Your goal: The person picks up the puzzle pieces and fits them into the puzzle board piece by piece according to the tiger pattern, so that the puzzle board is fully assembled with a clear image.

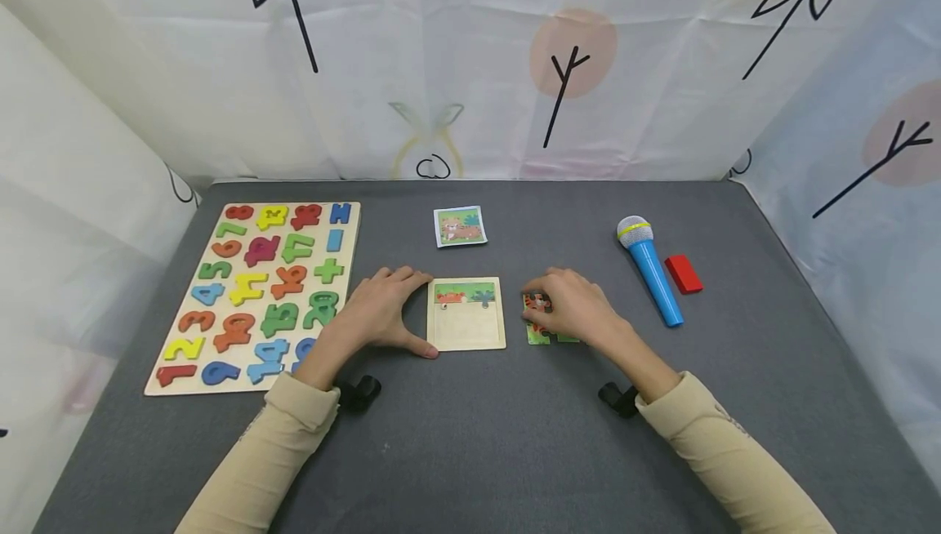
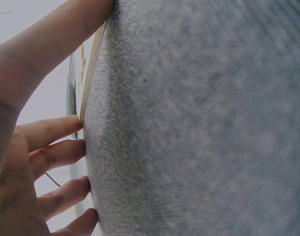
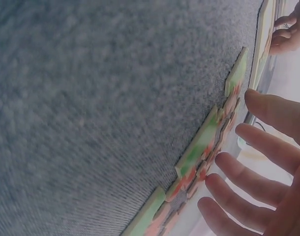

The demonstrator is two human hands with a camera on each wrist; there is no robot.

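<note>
A small wooden puzzle tray lies in the middle of the table, with picture pieces along its top. My left hand rests at its left side, the thumb at the lower corner and the index finger at the upper one; in the left wrist view these fingers look fairly straight. To the tray's right, my right hand is over several loose puzzle pieces, partly hiding them. The right wrist view shows its fingers extended beside the pieces, with no piece visibly pinched.
A number puzzle board with colourful pieces lies at the left. Behind the tray sits a picture card. A blue toy microphone and a red block lie at the right. Patterned white cloth stands behind the grey table.
</note>
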